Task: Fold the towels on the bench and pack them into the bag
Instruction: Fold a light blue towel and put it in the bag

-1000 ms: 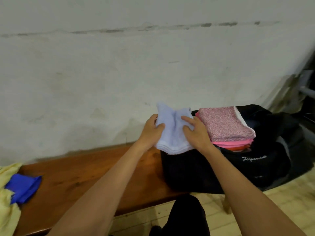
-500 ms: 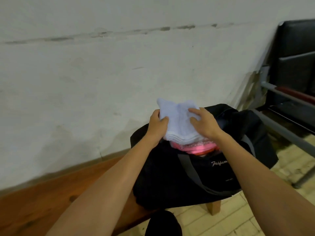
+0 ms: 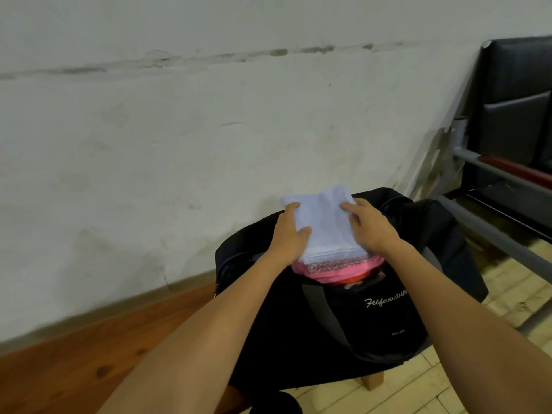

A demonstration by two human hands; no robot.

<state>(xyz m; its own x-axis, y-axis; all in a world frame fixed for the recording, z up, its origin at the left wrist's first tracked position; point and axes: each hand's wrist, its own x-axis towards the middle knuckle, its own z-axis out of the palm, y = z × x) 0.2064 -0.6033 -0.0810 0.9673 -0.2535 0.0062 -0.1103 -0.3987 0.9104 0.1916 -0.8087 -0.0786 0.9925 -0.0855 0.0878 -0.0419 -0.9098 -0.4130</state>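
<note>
Now the folded white towel (image 3: pixel 324 227) sits lower than half a second ago, resting on the pink towels (image 3: pixel 340 268) stacked in the open black bag (image 3: pixel 373 321) at the end of the wooden bench (image 3: pixel 74 363). The left hand (image 3: pixel 288 234) grips its left edge, thumb on top, while the right hand (image 3: pixel 370 227) lies on its right side with fingers curled over the cloth.
</note>
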